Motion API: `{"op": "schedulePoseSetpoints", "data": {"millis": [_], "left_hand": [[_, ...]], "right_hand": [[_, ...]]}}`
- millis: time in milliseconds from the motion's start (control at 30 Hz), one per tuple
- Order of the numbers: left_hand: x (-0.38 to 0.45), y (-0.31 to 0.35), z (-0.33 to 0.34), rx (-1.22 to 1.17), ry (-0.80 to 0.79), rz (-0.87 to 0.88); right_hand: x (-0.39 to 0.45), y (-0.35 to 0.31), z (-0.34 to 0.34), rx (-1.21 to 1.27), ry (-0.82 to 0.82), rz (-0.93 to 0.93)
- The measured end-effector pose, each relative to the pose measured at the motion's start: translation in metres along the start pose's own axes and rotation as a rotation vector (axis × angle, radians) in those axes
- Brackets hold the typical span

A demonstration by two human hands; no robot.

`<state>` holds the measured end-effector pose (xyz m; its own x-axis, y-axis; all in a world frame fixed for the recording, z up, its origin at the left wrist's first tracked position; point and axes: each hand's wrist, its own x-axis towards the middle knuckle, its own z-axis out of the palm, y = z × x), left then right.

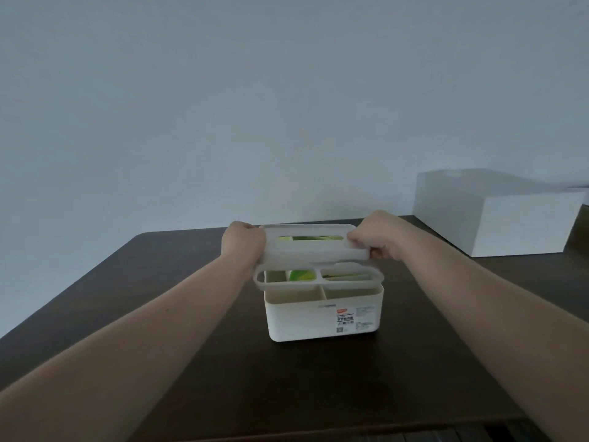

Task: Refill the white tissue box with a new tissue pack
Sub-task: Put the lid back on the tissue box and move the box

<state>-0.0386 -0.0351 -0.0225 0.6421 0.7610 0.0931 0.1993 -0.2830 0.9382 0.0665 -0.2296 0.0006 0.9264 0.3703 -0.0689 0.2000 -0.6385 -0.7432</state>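
The white tissue box (322,317) stands on the dark table (159,314), a printed label on its front wall. Its white lid (314,253), with a long slot and two smaller openings, hangs tilted just above the box, apart from the rim. My left hand (243,242) grips the lid's left end. My right hand (376,236) grips its right end. A green tissue pack (301,275) shows through the lid's openings, inside the box; most of it is hidden.
A large white box (497,215) sits at the table's back right corner. A pale wall rises behind the table. The table's near edge runs along the bottom of the view.
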Motion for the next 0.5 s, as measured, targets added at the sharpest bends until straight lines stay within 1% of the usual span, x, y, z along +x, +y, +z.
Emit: {"op": "schedulePoseSetpoints", "data": {"millis": [67, 267, 433, 500], "left_hand": [[0.000, -0.007, 0.006, -0.030, 0.002, -0.038], [0.001, -0.016, 0.016, -0.024, 0.020, -0.051], [-0.003, -0.019, 0.025, -0.090, 0.061, -0.076], [-0.002, -0.022, 0.027, -0.081, 0.067, -0.090]], "right_hand": [[-0.001, 0.006, 0.003, -0.027, -0.013, -0.002], [0.006, 0.015, 0.008, -0.085, 0.018, -0.013], [0.015, 0.022, 0.011, -0.078, 0.038, -0.016], [0.017, 0.025, 0.013, -0.070, 0.024, -0.007]]}}
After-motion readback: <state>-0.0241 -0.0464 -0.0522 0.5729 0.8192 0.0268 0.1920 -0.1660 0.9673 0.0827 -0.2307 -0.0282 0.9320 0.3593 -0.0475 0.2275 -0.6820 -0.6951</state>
